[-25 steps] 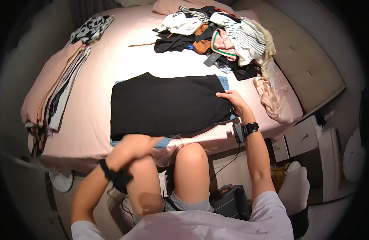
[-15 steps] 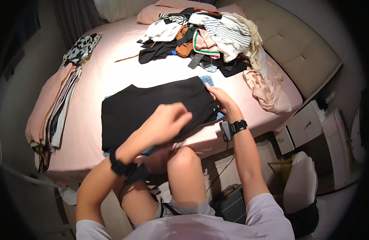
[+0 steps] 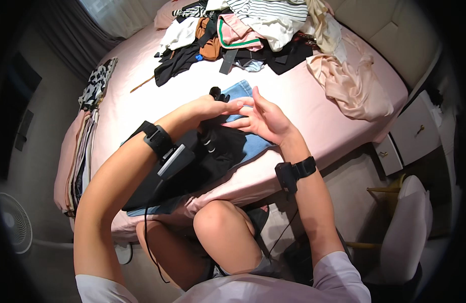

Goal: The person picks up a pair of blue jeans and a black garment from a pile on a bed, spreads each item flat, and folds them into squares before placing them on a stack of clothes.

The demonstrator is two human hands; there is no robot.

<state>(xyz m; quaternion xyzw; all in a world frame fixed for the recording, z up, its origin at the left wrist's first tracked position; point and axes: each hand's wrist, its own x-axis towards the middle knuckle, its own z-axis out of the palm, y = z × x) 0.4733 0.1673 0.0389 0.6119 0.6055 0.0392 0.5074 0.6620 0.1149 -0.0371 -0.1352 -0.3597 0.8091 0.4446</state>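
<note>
At the near edge of the bed, a black garment [image 3: 167,187] with small white marks near one end lies over blue denim [image 3: 260,145]. Its right end is lifted and turned back toward the left, baring the denim there. My left hand [image 3: 212,107] is closed around that lifted end, partly hiding the cloth. Beside it, my right hand [image 3: 268,120] has its thumb raised and fingers spread at the fold. The fingertips of both hands overlap. Black devices are strapped to both wrists.
A heap of mixed clothes [image 3: 265,25] lies at the far side. A crumpled peach cloth [image 3: 344,88] is to the right, and a row of folded clothes [image 3: 74,161] along the left edge. A fan [image 3: 15,224] and a chair [image 3: 407,230] flank the bed.
My right hand has moved left with the garment's right end, uncovering denim. My left hand has come up and forward to meet it. The view has shifted.
</note>
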